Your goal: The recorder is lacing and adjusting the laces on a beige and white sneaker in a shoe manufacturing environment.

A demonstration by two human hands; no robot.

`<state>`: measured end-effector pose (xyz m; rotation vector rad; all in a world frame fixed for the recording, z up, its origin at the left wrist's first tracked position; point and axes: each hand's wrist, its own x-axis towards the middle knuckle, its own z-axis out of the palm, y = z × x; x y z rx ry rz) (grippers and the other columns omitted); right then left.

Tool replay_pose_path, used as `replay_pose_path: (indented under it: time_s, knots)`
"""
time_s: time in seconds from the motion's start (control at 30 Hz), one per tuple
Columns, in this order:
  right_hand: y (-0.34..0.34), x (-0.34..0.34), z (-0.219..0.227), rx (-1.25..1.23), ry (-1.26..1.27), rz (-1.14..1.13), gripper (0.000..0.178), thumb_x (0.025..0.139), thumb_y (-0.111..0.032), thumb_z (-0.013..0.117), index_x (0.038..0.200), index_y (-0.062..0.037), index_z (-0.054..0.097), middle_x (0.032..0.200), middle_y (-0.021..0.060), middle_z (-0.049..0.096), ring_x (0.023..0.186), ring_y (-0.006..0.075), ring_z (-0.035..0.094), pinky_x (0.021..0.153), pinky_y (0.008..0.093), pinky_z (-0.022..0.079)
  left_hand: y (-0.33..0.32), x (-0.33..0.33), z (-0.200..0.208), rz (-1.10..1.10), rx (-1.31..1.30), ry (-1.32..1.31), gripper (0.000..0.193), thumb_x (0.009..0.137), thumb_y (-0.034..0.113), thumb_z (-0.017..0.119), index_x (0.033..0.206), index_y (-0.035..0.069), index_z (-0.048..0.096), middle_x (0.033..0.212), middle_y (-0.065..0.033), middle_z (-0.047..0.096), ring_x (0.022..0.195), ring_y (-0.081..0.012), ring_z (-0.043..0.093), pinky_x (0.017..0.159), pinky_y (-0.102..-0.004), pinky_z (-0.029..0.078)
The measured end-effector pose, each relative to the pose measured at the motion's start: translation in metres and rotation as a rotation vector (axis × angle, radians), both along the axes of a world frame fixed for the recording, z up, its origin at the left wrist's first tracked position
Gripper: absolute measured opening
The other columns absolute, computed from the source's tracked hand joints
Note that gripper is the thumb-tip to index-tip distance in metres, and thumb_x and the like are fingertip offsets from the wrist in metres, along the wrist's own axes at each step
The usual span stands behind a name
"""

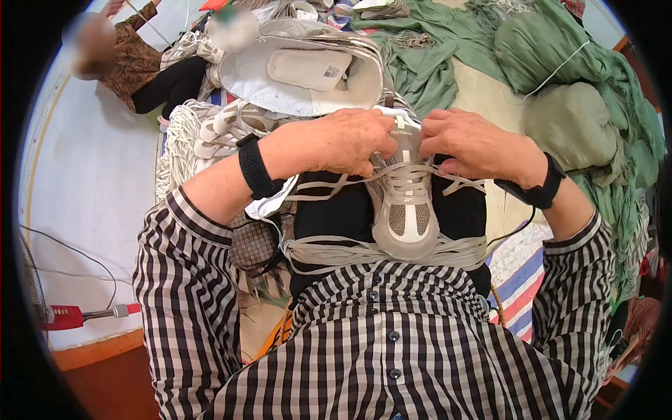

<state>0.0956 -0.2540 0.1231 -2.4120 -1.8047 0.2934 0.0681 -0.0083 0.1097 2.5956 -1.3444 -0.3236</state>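
Observation:
A beige-grey sneaker point(411, 239) rests on my lap, its toe toward my body and its tongue between my hands. Flat beige shoelaces point(407, 183) cross its front, with loose ends trailing out on both sides. My left hand point(346, 142) is bent over the left eyelet edge, thumb and fingers closed on the shoelace there. Opposite it, my right hand point(476, 143) has curled fingers at the right eyelet edge, closed around the lace. The fingertips are partly hidden. A bundle of loose beige laces point(329, 253) lies across my lap below the toe.
Beyond my hands stands a large white bag point(241, 77) with a pale insole-shaped piece point(308, 68) in it. More sneakers point(234, 122) and a heap of laces point(183, 147) lie at left. Green cloth point(427, 63) spreads at right. Another person point(133, 63) sits at far left.

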Motion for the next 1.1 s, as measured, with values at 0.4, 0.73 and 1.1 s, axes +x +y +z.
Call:
replay_pose_path:
  time_s: [0.4,0.73,1.1]
  knots:
    - [0.008,0.012,-0.020,0.052,-0.078,0.156,0.007,0.071,-0.015,0.064,0.072,-0.0084,0.062,0.082,0.0093,0.059,0.084,0.0317,0.059,0.067,0.0429,0.050,-0.002,0.007,-0.030,-0.118,-0.112,-0.004,0.011,0.066,0.015,0.062,0.069,0.006,0.067,0.080,-0.0154,0.062,0.082,-0.0341,0.062,0.071,-0.0456,0.050]
    - [0.029,-0.002,-0.023,-0.166,-0.229,0.035,0.014,0.076,-0.018,0.062,0.083,-0.0079,0.069,0.088,0.0104,0.065,0.085,0.0337,0.060,0.072,0.0450,0.051,-0.044,0.004,-0.014,0.192,0.277,0.130,0.019,0.066,0.016,0.065,0.079,0.003,0.072,0.083,-0.0148,0.071,0.082,-0.0323,0.069,0.068,-0.0419,0.053]
    - [0.026,0.010,-0.053,0.409,0.581,-0.494,0.025,0.090,-0.018,0.053,0.080,0.0045,0.058,0.067,0.0151,0.056,0.062,0.0207,0.051,0.060,0.0366,0.043,-0.020,-0.010,-0.039,0.338,-0.172,0.098,0.014,0.075,0.020,0.065,0.078,0.007,0.069,0.085,-0.0158,0.068,0.082,-0.0369,0.065,0.070,-0.0467,0.050]
